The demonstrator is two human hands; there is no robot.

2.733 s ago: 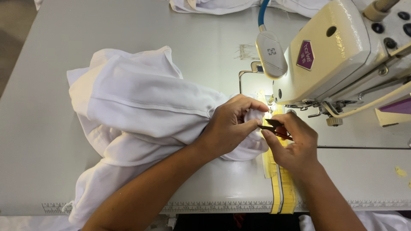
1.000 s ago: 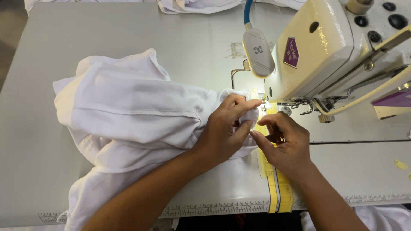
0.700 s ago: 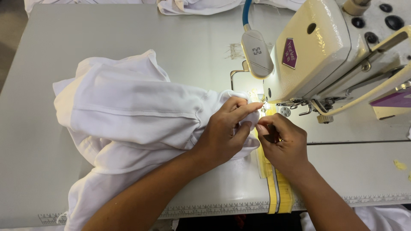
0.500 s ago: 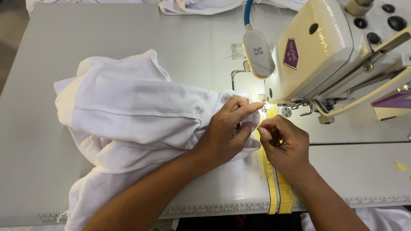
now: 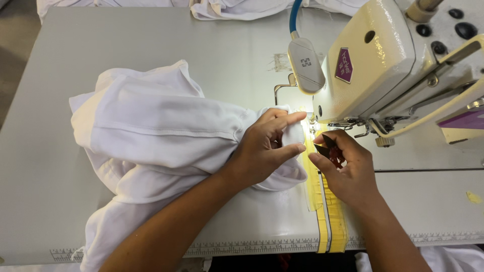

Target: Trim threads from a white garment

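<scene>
A bunched white garment [image 5: 151,136] lies on the grey sewing table [image 5: 151,45]. My left hand [image 5: 264,151] grips its edge, holding a fold just left of the needle area of the cream sewing machine [image 5: 383,65]. My right hand [image 5: 345,168] is beside it, fingers curled around a small dark thread snipper [image 5: 327,148] whose blades point toward the fabric edge. Both hands sit over the yellow tape strips [image 5: 325,211] stuck on the table in front of the needle.
A grey lamp head [image 5: 306,64] on a blue hose hangs over the needle area. More white fabric [image 5: 242,7] is piled at the table's far edge. A ruler strip [image 5: 242,248] runs along the near edge.
The right hand has drawn slightly back and opened a little, showing the dark snipper. The left hand keeps its hold on the fabric edge by the needle.
</scene>
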